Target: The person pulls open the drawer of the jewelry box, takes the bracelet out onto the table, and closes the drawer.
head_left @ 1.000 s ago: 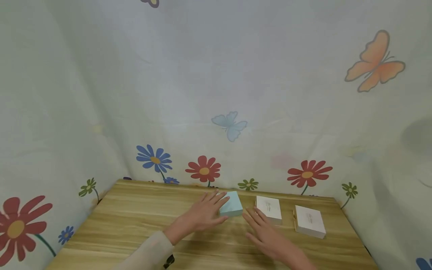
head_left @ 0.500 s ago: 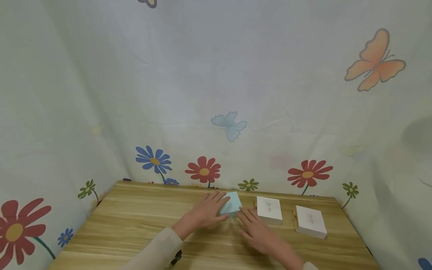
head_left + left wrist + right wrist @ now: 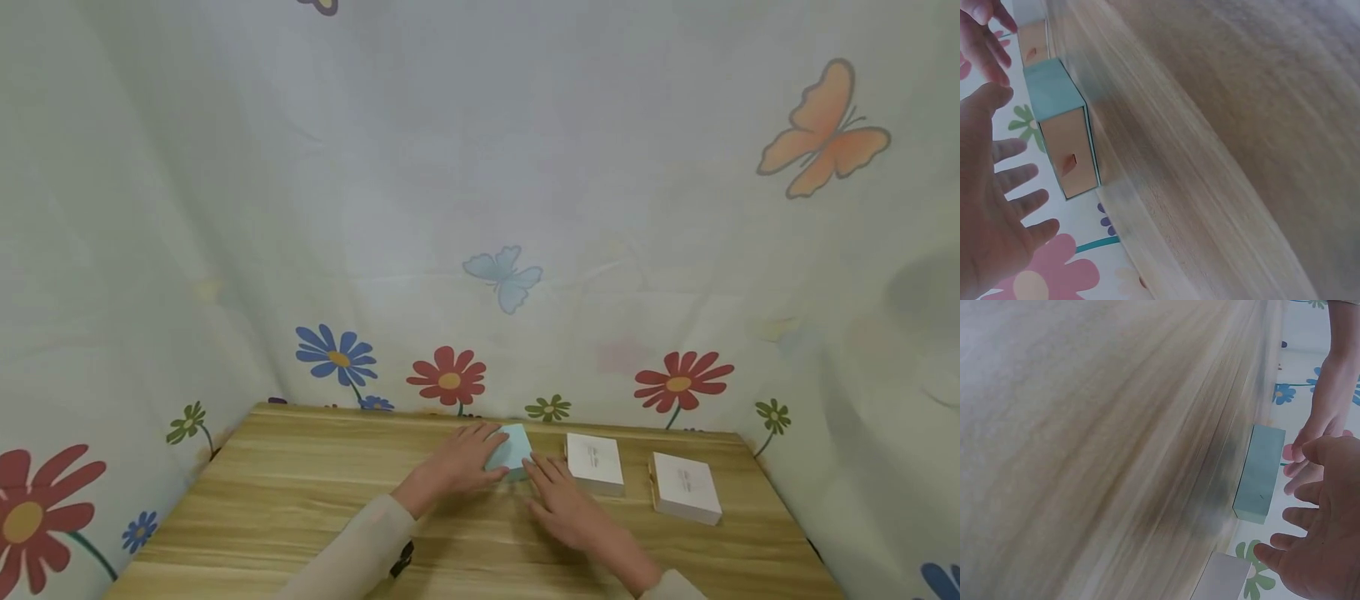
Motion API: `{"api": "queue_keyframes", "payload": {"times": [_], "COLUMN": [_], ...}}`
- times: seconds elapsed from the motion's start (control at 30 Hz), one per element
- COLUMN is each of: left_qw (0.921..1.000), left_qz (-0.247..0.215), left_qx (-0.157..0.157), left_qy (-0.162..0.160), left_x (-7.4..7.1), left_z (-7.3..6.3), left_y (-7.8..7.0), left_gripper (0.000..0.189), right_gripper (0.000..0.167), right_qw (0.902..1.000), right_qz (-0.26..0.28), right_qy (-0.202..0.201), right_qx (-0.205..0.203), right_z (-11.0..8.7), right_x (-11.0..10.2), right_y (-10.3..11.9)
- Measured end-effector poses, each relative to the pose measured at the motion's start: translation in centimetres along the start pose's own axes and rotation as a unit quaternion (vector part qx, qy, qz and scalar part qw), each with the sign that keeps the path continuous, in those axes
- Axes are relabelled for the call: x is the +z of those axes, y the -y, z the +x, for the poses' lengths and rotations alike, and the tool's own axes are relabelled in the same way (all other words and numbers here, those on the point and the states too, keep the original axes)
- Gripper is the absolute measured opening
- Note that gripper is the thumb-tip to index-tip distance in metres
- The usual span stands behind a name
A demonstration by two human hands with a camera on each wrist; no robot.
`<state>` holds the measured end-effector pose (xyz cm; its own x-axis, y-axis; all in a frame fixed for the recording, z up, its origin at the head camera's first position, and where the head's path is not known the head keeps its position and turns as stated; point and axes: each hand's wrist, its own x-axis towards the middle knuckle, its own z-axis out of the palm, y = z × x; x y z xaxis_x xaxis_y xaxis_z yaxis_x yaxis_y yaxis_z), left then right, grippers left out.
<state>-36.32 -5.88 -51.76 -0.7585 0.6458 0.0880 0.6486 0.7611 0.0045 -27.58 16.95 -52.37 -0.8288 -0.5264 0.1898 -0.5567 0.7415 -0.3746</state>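
Observation:
A small light-teal box lies on the wooden table in front of me. In the left wrist view, the tan drawer front on one end of this box has a small leaf-shaped pull tab. My left hand is at the box's left side, fingers extended over part of its top. My right hand has its fingertips by the near right corner. Both wrist views show loosely spread fingers on the left hand and right hand; whether they touch the box I cannot tell.
Two white boxes, a nearer one and a farther one, with printed lettering, stand to the right on the wood-grain table. A flower-and-butterfly curtain rises behind the table's back edge. A small black item is by the left sleeve.
My right hand has moved left, up to the teal box's near right corner. My left hand has shifted slightly right over the box. The white boxes stay where they were.

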Motion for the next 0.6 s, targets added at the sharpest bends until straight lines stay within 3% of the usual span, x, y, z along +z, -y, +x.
{"api": "queue_keyframes", "payload": {"times": [0.6], "left_qw": [0.9995], "left_qz": [0.010], "left_qx": [0.006], "left_qy": [0.031], "left_x": [0.47], "left_z": [0.94], "left_y": [0.19], "left_gripper": [0.060], "right_gripper": [0.057], "right_qw": [1.0000], "right_qz": [0.005], "right_qy": [-0.007], "right_qx": [0.005], "right_z": [0.47], "right_x": [0.25], "right_y": [0.03]}}
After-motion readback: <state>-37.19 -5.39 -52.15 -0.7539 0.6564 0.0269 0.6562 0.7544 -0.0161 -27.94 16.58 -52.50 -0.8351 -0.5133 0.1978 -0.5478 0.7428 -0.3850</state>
